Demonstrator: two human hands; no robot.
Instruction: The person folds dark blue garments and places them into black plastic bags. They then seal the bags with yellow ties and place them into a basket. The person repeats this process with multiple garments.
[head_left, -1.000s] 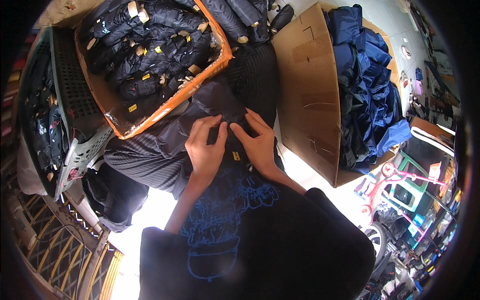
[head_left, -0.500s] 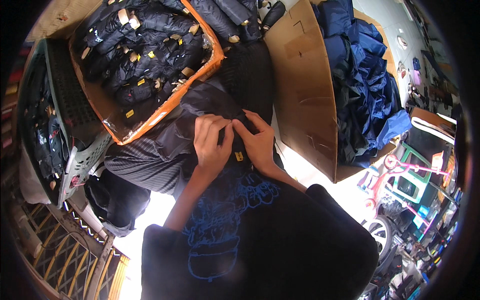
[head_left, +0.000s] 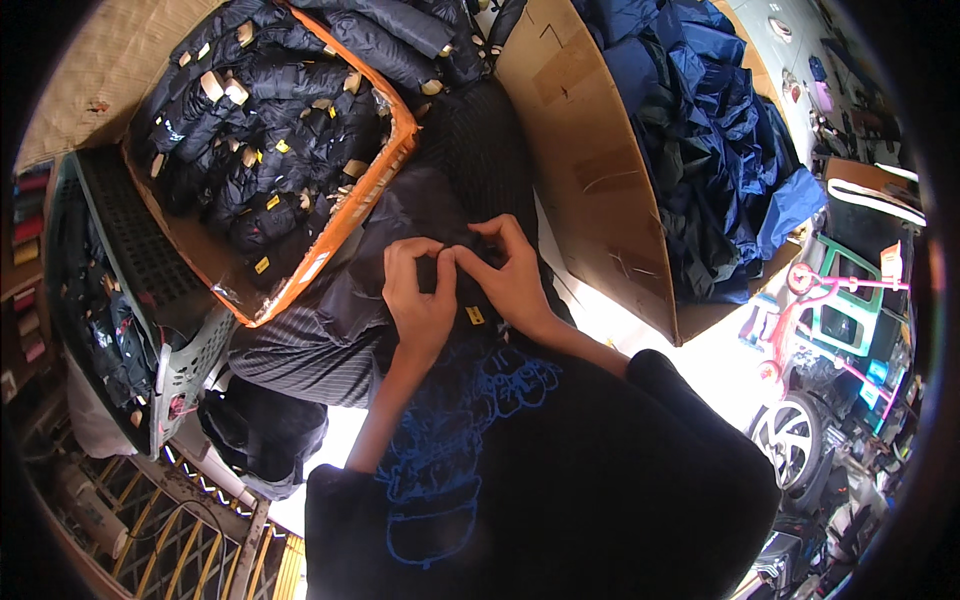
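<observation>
Dark thin fabric (head_left: 425, 205) lies gathered over my lap. My left hand (head_left: 418, 295) pinches it with thumb and forefinger, the other fingers curled. Close against it, my right hand (head_left: 517, 280) also has thumb and fingers drawn together at the fabric. The two thumbs nearly meet; what sits between the fingertips is too small to make out. A small yellow tag (head_left: 475, 316) shows on the dark cloth just below the hands.
An orange-edged carton (head_left: 375, 165) at the upper left holds many black rolled bundles with wooden ends. Beside it stands a grey-green plastic crate (head_left: 150, 270) of similar bundles. A tall cardboard box (head_left: 600, 180) on the right is filled with blue fabric (head_left: 710, 130). A pink scooter (head_left: 785, 325) stands farther right.
The view has shifted slightly, with boxes and crate moving in the picture. Both hands stay pinched at the fabric; my right fingers have curled a little more.
</observation>
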